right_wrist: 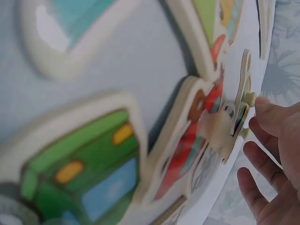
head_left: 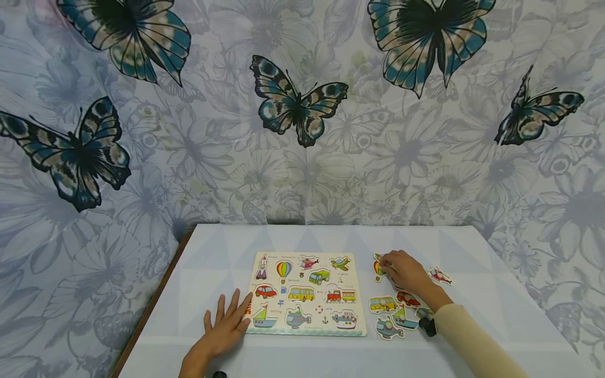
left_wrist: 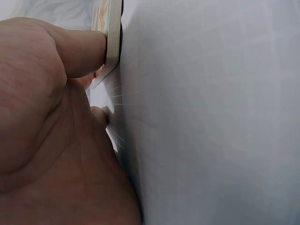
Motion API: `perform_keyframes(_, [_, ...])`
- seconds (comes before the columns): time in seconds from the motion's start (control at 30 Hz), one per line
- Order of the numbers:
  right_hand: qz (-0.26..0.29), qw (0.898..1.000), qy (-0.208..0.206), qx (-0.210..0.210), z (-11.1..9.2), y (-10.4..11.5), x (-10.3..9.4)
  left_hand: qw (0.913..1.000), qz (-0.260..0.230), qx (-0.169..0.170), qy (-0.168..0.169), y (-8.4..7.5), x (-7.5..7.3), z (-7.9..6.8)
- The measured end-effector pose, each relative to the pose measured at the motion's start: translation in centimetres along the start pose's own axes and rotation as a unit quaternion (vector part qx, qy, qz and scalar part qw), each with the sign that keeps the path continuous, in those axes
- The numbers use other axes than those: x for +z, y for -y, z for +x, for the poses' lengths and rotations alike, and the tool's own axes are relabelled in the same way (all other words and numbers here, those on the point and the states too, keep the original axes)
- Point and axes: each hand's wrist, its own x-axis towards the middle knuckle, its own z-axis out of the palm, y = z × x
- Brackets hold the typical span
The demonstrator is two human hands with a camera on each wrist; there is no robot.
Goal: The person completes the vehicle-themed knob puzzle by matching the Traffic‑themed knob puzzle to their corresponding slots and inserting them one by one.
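Observation:
A wooden puzzle board [head_left: 307,294] with printed vehicles lies on the white table. At its left edge rests my left hand [head_left: 222,325], fingers spread; its thumb [left_wrist: 84,51] touches the board's side. To the right of the board, my right hand [head_left: 404,270] reaches over a hot-air balloon piece [head_left: 377,271]. Its thumb [right_wrist: 269,115] and index finger come together at a small knob [right_wrist: 250,99] on a wooden puzzle piece. The fingers partly cover that piece, and a greenish piece overlaps the balloon.
Nearer me lie a yellow bus piece [head_left: 382,304], a red car piece [head_left: 407,299], a sailboat piece [head_left: 404,320] and a submarine piece [head_left: 389,329]. A green truck piece [right_wrist: 89,164] shows up close. A helicopter piece [head_left: 439,275] lies beyond the right wrist.

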Motion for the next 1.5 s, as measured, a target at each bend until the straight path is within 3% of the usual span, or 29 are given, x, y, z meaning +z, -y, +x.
perform_keyframes(1.1, [0.001, 1.0, -0.001, 0.004, 0.2, 1.0, 0.6, 0.9999, 0.01, 0.0, 0.002, 0.3, 0.2, 0.2])
perform_keyframes(1.5, [0.016, 1.0, -0.013, -0.022, 1.2, 2.5, 0.4, 0.9999, 0.001, 0.01, -0.007, 0.8, 0.5, 0.4])
